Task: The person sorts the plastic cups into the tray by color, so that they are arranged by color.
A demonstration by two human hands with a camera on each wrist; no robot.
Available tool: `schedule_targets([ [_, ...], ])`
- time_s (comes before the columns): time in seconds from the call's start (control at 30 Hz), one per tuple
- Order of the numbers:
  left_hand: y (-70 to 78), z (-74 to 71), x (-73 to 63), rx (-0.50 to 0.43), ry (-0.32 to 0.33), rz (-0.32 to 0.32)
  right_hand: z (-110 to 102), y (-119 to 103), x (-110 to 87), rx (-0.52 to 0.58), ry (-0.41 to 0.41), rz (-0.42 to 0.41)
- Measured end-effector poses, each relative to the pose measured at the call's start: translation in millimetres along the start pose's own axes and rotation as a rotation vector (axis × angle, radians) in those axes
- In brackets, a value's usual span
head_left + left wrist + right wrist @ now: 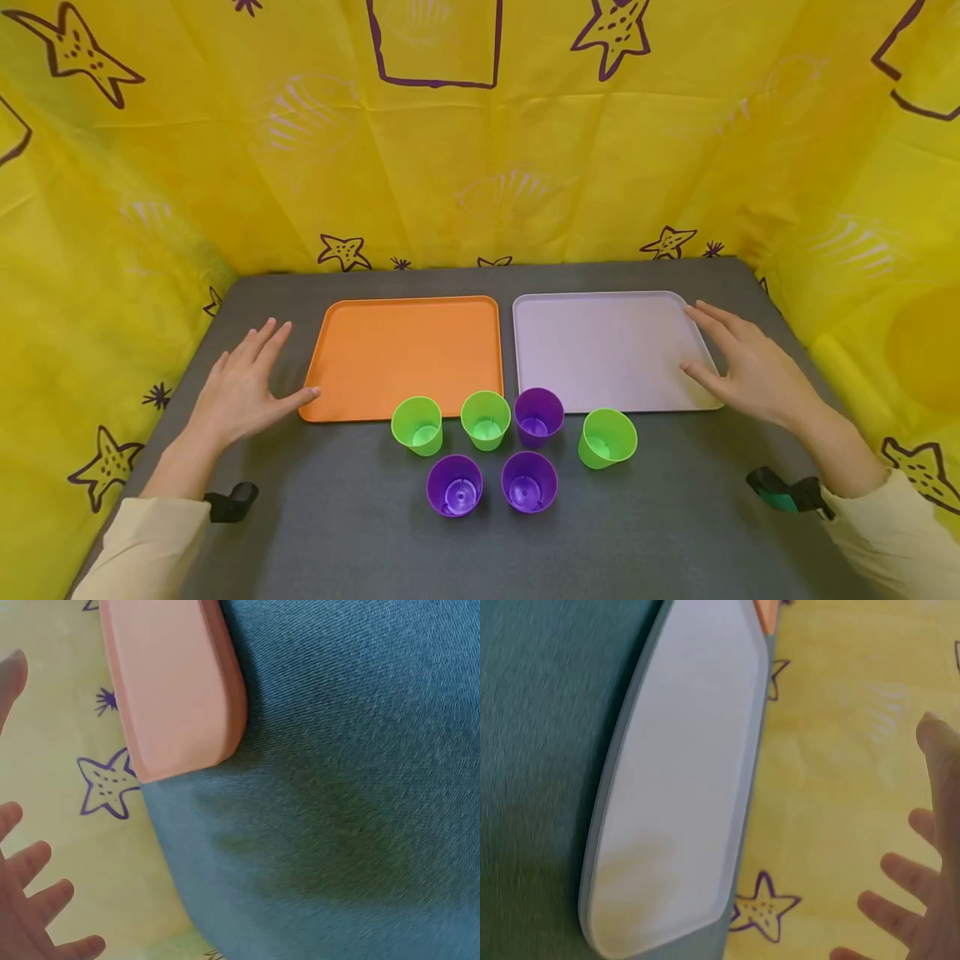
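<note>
My left hand (242, 387) hovers with spread fingers just left of the orange tray (405, 354), holding nothing. On the other side my right hand (753, 367), its fingers also spread, is over the right edge of the pale lilac tray (607, 350) and holds nothing. Upright in front of the trays stand a green cup (417, 427), a second green cup (486, 422), a purple cup (538, 417) and a third green cup (607, 439). Nearer to me are two more purple cups, the left one (454, 487) and the right one (529, 483).
All this is on a dark grey table (360, 533). A yellow cloth (450, 167) with starfish and fish drawings encloses the back and both sides. Dark straps (232, 502) show at both wrists. The two trays lie side by side with a narrow gap between them.
</note>
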State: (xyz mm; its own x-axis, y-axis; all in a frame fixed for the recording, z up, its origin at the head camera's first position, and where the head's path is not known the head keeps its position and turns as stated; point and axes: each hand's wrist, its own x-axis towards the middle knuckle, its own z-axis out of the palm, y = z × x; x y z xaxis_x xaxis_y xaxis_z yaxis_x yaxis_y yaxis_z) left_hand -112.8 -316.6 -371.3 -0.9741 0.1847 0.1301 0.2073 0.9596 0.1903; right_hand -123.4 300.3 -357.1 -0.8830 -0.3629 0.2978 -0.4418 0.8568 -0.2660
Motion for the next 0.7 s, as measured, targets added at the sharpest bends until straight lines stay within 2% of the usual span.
schedule_targets([
  [0.23, -6.0, 9.1, -2.3, -0.11, 0.033, -0.039, 6, -16, -4.1, 0.071, 0.011, -0.045],
  [0.5, -10.2, 20.0, -3.2, -0.214, 0.006, -0.128, 14, -30, -8.1, 0.106, 0.003, -0.056],
  [0.7, -12.0, 26.7, -1.1, -0.262, -0.009, -0.152, 21, -37, -11.1, 0.107, 0.008, -0.12],
])
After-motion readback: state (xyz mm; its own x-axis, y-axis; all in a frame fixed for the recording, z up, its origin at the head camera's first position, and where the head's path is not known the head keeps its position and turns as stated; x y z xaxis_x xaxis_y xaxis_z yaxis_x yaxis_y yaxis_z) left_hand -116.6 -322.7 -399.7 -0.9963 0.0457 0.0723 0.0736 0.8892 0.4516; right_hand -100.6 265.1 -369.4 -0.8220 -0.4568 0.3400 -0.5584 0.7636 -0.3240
